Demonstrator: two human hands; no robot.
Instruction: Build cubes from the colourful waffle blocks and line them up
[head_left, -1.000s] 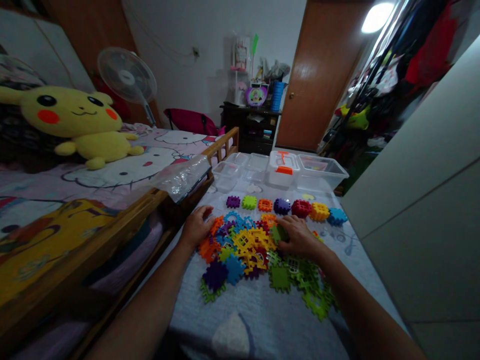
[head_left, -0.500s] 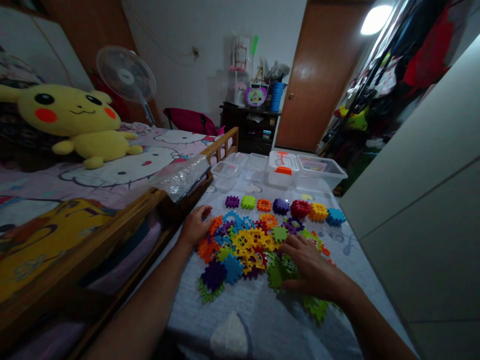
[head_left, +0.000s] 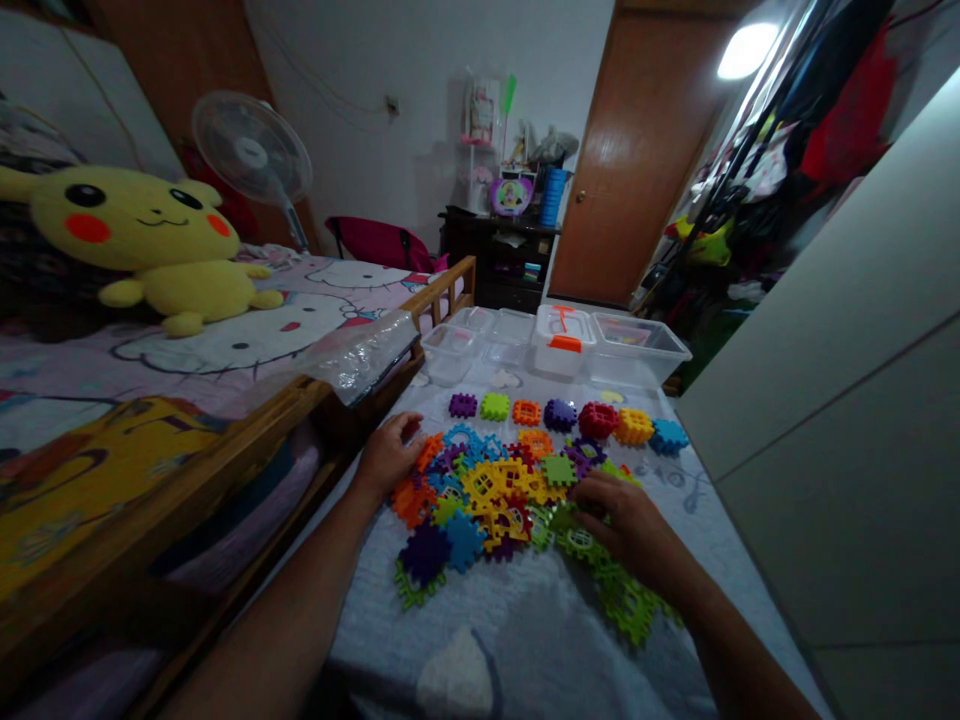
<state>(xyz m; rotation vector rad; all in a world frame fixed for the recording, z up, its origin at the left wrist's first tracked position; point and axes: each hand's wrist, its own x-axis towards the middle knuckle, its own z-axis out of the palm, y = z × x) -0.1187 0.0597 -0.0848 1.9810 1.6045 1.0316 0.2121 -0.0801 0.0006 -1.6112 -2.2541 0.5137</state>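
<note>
Seven blocks (head_left: 561, 415) line up far; left hand (head_left: 388, 456) lies loosely open; right hand (head_left: 619, 512) curls at green pieces (head_left: 627, 604), grip unclear.

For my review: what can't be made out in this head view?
All in the head view:
Right hand: whether it grips anything; its own fingers hide this.
Green pieces: some partly covered by that hand.
Right forearm: cut off by bottom edge.
Open clear box: contents too small and dim.

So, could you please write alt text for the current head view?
A person's left hand is beside orange pieces and right hand over green pieces in a colourful pile of toothed tiles on pale cloth; beyond stand a row of blocks and clear boxes.
</note>
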